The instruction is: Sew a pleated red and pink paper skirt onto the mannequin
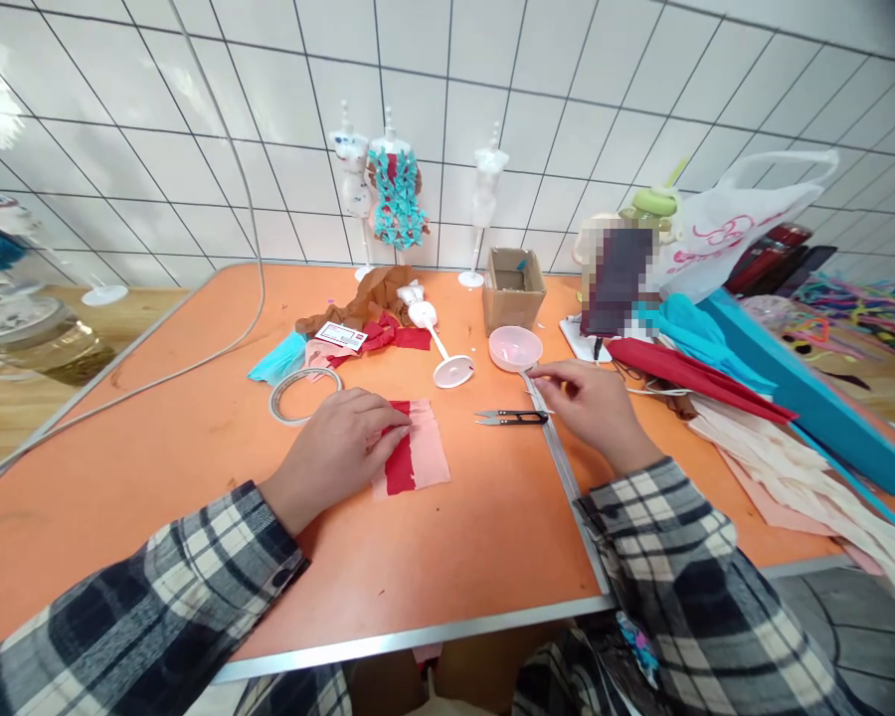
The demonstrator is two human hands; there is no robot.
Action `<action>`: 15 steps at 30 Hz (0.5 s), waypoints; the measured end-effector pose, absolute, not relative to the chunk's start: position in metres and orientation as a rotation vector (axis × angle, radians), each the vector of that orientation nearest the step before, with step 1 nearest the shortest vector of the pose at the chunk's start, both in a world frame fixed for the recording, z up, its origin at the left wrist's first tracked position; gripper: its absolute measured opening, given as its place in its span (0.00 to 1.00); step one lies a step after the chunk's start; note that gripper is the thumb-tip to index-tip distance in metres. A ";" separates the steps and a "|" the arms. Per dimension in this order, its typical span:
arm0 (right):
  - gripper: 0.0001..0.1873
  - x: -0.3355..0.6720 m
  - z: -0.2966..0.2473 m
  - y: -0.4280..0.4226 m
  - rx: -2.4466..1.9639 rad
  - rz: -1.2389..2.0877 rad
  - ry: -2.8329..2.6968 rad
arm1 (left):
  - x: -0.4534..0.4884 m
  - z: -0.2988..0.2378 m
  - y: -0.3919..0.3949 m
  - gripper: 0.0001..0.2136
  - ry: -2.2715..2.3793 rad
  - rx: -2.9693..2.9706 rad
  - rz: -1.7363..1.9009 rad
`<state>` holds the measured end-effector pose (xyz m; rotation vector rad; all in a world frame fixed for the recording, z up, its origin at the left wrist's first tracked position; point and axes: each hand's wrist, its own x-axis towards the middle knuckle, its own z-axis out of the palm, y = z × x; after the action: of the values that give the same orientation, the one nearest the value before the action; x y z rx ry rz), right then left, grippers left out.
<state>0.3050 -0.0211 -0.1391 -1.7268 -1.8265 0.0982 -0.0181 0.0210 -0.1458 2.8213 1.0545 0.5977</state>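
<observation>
My left hand [343, 443] rests fingers-down on a small pink paper piece [424, 454] with a red strip [399, 459] across it, near the middle of the orange table [447, 557]. My right hand [593, 403] sits to the right with fingers pinched together near its tip, beside black thread snips [513, 417] and just below a pink plastic bowl [515, 348]. What the pinch holds is too small to make out.
A tape roll [305, 391], crumpled crepe paper [358, 318] and a fallen white mannequin stand [437, 343] lie behind my left hand. A cardboard box [513, 288], upright mini mannequins [395, 194], a white bag [723, 234] and stacked crepe sheets [761, 408] stand to the right. A cable [216, 348] crosses the left.
</observation>
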 end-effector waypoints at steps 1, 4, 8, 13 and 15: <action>0.13 0.318 -0.141 -0.025 -1.793 0.085 -1.785 | -0.019 -0.146 0.021 0.14 1.056 2.805 0.611; 0.14 0.343 -0.149 -0.041 -1.917 0.128 -1.801 | -0.017 -0.147 0.021 0.13 1.050 2.727 0.620; 0.12 0.349 -0.156 -0.059 -1.919 0.076 -1.993 | -0.013 -0.150 0.018 0.12 1.040 2.626 0.619; 0.13 0.349 -0.163 -0.057 -1.997 -0.207 -1.989 | -0.015 -0.155 0.019 0.10 1.020 2.573 0.664; 0.11 0.346 -0.165 -0.051 -1.971 -0.227 -2.096 | -0.016 -0.156 0.020 0.10 1.009 2.563 0.681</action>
<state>0.3465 -0.0510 -0.1655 -1.9711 -2.0961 -0.2271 -0.0160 0.0198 -0.1556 2.5629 1.0092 0.6815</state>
